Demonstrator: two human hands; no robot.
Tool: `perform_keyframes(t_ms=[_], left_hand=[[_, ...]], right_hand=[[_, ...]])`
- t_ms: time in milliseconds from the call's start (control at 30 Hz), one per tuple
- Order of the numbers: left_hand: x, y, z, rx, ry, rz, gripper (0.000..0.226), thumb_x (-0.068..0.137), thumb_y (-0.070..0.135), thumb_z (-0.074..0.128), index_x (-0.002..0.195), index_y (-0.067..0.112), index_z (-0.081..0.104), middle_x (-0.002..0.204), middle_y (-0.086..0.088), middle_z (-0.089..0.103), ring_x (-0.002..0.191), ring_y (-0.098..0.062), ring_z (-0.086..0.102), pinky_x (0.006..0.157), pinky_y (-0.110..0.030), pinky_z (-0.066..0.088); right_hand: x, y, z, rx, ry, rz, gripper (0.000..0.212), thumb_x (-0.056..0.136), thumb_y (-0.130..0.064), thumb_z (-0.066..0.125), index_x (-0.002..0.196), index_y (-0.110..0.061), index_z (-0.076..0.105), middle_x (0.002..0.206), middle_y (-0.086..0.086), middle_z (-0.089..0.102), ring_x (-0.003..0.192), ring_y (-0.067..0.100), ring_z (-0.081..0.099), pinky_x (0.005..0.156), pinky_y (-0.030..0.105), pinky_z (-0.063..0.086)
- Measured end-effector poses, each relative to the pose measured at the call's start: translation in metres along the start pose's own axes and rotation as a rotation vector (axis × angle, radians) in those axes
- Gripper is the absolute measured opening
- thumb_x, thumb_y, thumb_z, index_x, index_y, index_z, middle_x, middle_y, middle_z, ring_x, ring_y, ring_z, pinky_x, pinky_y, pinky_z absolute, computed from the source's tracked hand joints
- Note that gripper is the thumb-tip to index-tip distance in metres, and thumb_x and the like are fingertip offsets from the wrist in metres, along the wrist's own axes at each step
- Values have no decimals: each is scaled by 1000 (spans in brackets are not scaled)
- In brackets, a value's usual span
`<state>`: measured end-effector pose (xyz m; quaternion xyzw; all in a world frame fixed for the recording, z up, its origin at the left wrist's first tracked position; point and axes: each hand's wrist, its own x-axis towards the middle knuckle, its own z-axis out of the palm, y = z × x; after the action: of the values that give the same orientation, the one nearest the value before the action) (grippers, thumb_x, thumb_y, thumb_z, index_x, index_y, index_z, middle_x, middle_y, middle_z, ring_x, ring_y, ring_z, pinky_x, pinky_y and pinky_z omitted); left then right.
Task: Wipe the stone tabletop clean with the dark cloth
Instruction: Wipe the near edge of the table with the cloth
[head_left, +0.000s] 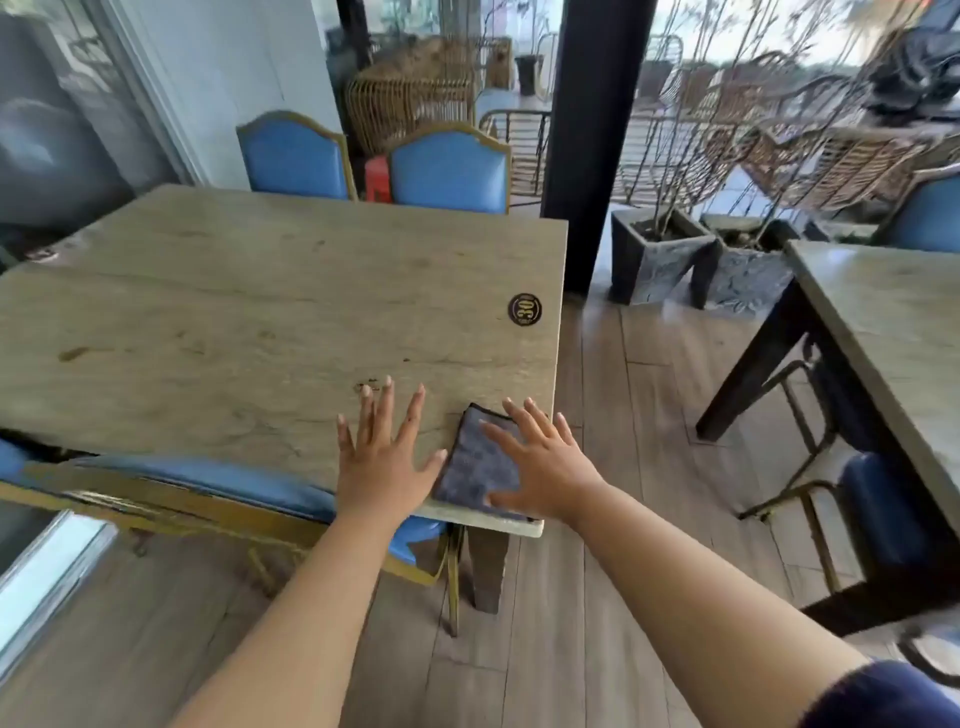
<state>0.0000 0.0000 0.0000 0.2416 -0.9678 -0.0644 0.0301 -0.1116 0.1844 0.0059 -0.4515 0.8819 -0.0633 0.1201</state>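
Note:
The stone tabletop (249, 301) is grey-beige with brown marks and a few dark crumbs near its right front part. A folded dark grey cloth (475, 462) lies flat at the table's front right corner. My right hand (545, 462) is spread over the cloth's right side, fingers apart, holding nothing. My left hand (382, 452) is spread just left of the cloth over the tabletop, its thumb tip at the cloth's left edge. I cannot tell whether either palm presses down.
A round dark table badge (523, 309) sits near the right edge. Blue chairs (449, 171) stand at the far side, and a blue seat (208, 483) is tucked under the front. A second table (893, 322) and stone planters (660, 254) stand to the right.

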Motion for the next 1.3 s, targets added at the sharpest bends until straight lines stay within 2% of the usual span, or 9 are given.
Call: perform_keyframes(t_ms=[167, 300, 400, 533, 600, 667, 800, 967, 1300], left_hand=[[25, 8, 49, -212, -197, -185, 75, 97, 57, 33, 149, 40, -18, 157, 4, -31, 148, -22, -17, 120, -45, 3], [28, 13, 82, -230, -318, -307, 62, 101, 51, 19, 153, 32, -10, 160, 4, -24, 148, -22, -17, 120, -44, 0], [27, 19, 99, -192, -341, -370, 59, 103, 43, 11, 153, 21, -10, 159, -1, -25, 147, -22, -20, 119, -43, -9], [27, 30, 104, -197, -266, -429, 56, 103, 42, 7, 152, 22, -12, 159, 0, -25, 146, -20, -23, 117, -41, -15], [26, 38, 103, -246, -212, -474, 56, 102, 44, 8, 153, 24, -6, 160, 1, -20, 147, -19, -20, 118, -41, -14], [25, 49, 103, -247, -179, -504, 58, 103, 45, 15, 154, 24, 0, 162, 0, -16, 148, -21, -18, 118, -43, -11], [30, 71, 99, -222, -173, -503, 64, 100, 37, 41, 155, 22, 12, 163, -4, -8, 149, -25, -10, 119, -47, -2], [59, 94, 95, -334, -42, -478, 53, 97, 33, 51, 146, 20, 38, 162, -1, 15, 149, -21, 7, 119, -48, 16], [205, 133, 104, -412, 117, -366, 47, 92, 19, 59, 139, 16, 50, 156, -10, 31, 146, -27, 22, 116, -45, 27]], right_hand=[[46, 24, 30, -60, -130, -66, 102, 74, -72, 58, 151, -41, -3, 160, 3, -18, 145, 30, -20, 117, 54, -7], [68, 37, 50, -74, -185, -108, 108, 67, -80, 57, 148, -47, -7, 159, 8, -20, 144, 34, -20, 116, 58, -6], [68, 45, 58, -83, -187, -145, 98, 72, -78, 53, 148, -48, -2, 159, 11, -18, 145, 33, -19, 116, 57, -5], [71, 52, 60, -23, -65, -209, 68, 87, -50, 52, 147, -45, 22, 159, 15, 9, 145, 37, 4, 114, 58, 12], [74, 59, 61, 59, 11, -256, 56, 86, -26, 59, 139, -35, 46, 147, 16, 36, 134, 41, 30, 106, 57, 31], [81, 71, 59, 144, 29, -315, 49, 85, -11, 59, 132, -24, 58, 135, 15, 48, 119, 40, 42, 100, 52, 40], [101, 92, 43, 205, -91, -371, 46, 91, -6, 47, 134, -21, 55, 133, 8, 44, 117, 32, 38, 104, 39, 34], [119, 122, 20, 401, -16, -266, 47, 87, -1, 49, 129, -19, 60, 126, 3, 49, 111, 26, 39, 95, 19, 26], [216, 203, -32, 460, 85, -212, 47, 86, -4, 55, 130, -18, 60, 123, 3, 50, 118, 24, 41, 98, 24, 31]])
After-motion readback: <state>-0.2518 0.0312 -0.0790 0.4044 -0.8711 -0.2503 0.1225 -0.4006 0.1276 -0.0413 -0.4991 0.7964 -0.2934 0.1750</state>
